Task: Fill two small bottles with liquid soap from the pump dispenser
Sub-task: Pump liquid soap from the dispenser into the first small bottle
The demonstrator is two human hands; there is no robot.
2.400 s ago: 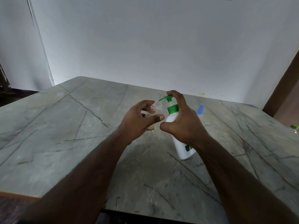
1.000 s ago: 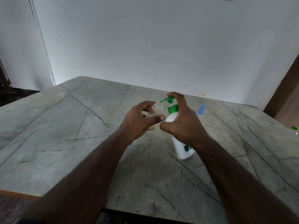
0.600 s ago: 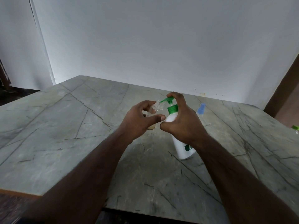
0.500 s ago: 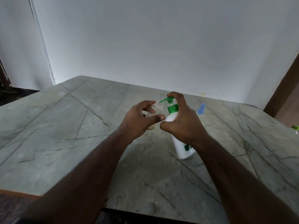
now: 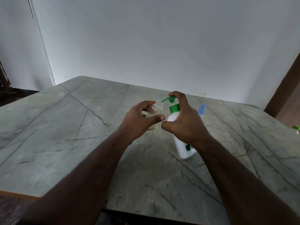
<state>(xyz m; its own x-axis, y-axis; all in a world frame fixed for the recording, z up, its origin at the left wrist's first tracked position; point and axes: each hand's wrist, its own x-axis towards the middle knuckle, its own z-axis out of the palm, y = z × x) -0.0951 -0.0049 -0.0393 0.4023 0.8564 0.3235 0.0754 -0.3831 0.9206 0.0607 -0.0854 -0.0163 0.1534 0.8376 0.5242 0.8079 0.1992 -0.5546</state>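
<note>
A white pump dispenser [image 5: 181, 147] with a green collar and green pump head stands tilted on the table's middle. My right hand [image 5: 184, 123] grips its upper body, with the forefinger on top of the pump head. My left hand [image 5: 139, 120] holds a small clear bottle [image 5: 156, 108], tilted, with its threaded mouth right under the green spout. Pale yellowish liquid shows at the small bottle's bottom below my fingers. A second small bottle with a blue cap [image 5: 201, 109] lies on the table behind my right hand.
The grey veined stone table [image 5: 65, 135] runs out to a white wall at the back. A small green-capped thing [image 5: 296, 128] sits at the far right edge. A brown door frame [image 5: 285, 88] rises on the right.
The pump head has come up a little under my right forefinger. Both hands and the small bottle stay in about the same place.
</note>
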